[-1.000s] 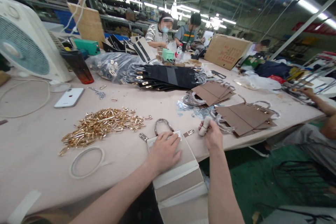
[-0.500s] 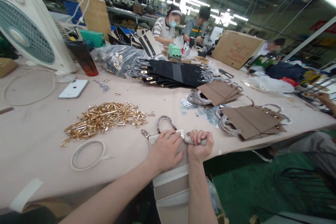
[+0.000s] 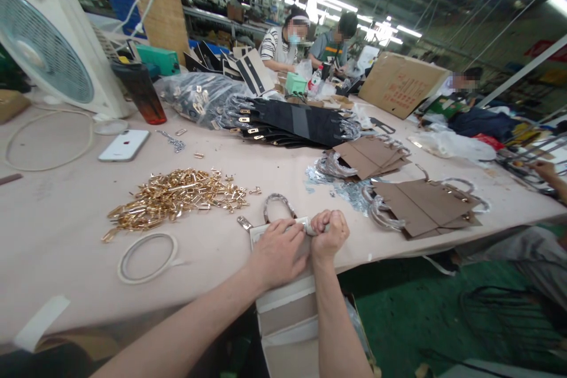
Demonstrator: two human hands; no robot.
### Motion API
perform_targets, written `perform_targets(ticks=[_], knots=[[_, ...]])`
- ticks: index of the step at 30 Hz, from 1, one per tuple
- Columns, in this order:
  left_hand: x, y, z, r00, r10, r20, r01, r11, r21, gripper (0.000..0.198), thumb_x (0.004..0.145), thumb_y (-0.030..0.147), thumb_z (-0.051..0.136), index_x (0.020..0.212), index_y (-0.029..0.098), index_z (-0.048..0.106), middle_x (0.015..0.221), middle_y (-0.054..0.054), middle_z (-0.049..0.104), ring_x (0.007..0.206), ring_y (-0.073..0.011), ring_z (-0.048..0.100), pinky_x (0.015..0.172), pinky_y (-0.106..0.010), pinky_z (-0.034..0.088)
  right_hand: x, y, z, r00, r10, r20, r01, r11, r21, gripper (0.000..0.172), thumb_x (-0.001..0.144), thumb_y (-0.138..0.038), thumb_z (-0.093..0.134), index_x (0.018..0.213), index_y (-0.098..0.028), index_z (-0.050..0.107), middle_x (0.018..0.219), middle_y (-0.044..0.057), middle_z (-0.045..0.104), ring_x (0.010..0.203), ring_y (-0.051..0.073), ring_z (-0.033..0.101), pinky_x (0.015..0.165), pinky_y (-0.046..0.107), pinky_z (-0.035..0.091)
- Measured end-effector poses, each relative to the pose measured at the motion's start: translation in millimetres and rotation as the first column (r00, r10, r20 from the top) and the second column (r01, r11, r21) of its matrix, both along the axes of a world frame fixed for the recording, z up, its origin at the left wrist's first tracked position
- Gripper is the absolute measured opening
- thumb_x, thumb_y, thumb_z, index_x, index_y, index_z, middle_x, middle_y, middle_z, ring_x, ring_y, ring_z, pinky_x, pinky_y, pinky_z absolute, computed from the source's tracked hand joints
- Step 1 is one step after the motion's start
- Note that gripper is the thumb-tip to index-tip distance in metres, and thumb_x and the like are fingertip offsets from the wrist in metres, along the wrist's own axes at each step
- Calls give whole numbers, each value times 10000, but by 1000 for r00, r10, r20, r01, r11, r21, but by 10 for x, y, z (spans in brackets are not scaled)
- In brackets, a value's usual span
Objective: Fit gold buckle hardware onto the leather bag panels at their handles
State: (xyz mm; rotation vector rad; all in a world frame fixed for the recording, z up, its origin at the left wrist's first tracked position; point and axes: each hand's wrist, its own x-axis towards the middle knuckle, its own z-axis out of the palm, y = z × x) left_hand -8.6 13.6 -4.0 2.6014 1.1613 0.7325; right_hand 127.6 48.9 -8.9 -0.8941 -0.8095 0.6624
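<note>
A beige bag piece (image 3: 287,313) hangs over the table's front edge toward me, its upper end on the tabletop. A plastic-wrapped loop handle (image 3: 280,196) stands up at that end, and a strap tab with metal hardware (image 3: 244,223) sticks out at its left corner. My left hand (image 3: 281,251) lies over the upper part of the piece, fingers stretched out and pressing on it. At the right corner, my right hand (image 3: 330,233) is closed in a fist against the bag's edge, near the left fingertips. What it grips is hidden by its fingers.
A heap of gold-coloured metal fittings (image 3: 177,198) and a tape roll (image 3: 147,258) lie left. Brown bag pieces (image 3: 420,207) are stacked right, beside small silvery plates (image 3: 349,194). Black bag pieces (image 3: 292,121), a phone (image 3: 124,146), tumbler (image 3: 140,94) and fan (image 3: 100,71) stand farther back.
My right hand has shifted slightly left and up, closer to my left hand, and its fist has turned, covering the pale thing that showed in it. My left hand stays in place.
</note>
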Motion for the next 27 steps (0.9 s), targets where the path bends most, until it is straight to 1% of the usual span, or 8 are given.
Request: perform_targets(ticks=[5,9,12,15,17,19,22,27], knots=[[-4,-4,-4,1000,15,-2,-15,1000,20,307,940,390,637,1179,199,658,1240,-119,688,1288,-311,546,1142,-506,414,-23,180,109,964,93,249,-40,977,-211,439,971,-438,549,596,-238,439,482,-78,407,419,98,365,441,248,314],[-5,-6,13,1000,16,-13,-16,999,33,301,957,373,612,1195,195,655,1229,-120,684,1266,-313,556,1137,-507,416,-63,229,163,917,114,383,-15,967,-253,452,973,-444,558,587,-235,446,470,-73,435,442,102,399,472,250,341],[-17,-14,45,1000,4,-12,-4,999,32,340,955,379,623,1245,201,640,1276,-115,665,1263,-309,553,1131,-497,422,-56,200,150,949,76,306,-2,972,-235,465,969,-474,563,591,-234,437,467,-78,416,424,97,386,450,246,330],[-32,-25,59,1000,-5,-14,5,999,36,322,950,362,635,1249,241,647,1329,-95,641,1274,-303,541,1110,-492,435,20,167,134,992,94,84,-74,975,-209,446,959,-484,563,616,-233,426,484,-88,393,394,82,343,413,232,302],[-39,-28,44,1000,-2,-22,3,999,42,289,949,366,638,1216,260,669,1354,-87,626,1293,-309,526,1112,-503,428,96,172,149,992,108,-62,-116,980,-162,411,950,-476,567,651,-232,425,501,-97,390,389,72,325,415,218,314],[-41,-26,17,1000,2,-29,-1,999,48,274,946,383,646,1190,266,687,1374,-85,617,1313,-316,510,1120,-517,418,163,211,184,984,106,-145,-123,986,-114,386,941,-465,580,676,-229,427,512,-103,393,387,64,319,420,207,322],[-38,-19,-15,999,-1,-43,4,998,56,265,947,393,648,1175,268,698,1393,-81,608,1333,-319,493,1130,-521,409,196,327,238,980,148,-132,-163,980,-112,384,922,-463,610,680,-225,432,509,-107,400,375,53,311,409,197,299],[-31,-18,2,999,1,-50,3,998,66,259,975,396,611,1176,259,701,1360,-83,620,1324,-319,498,1117,-514,422,96,497,218,957,283,-68,-291,928,-232,396,886,-487,639,662,-225,446,482,-106,400,367,54,301,386,195,272]])
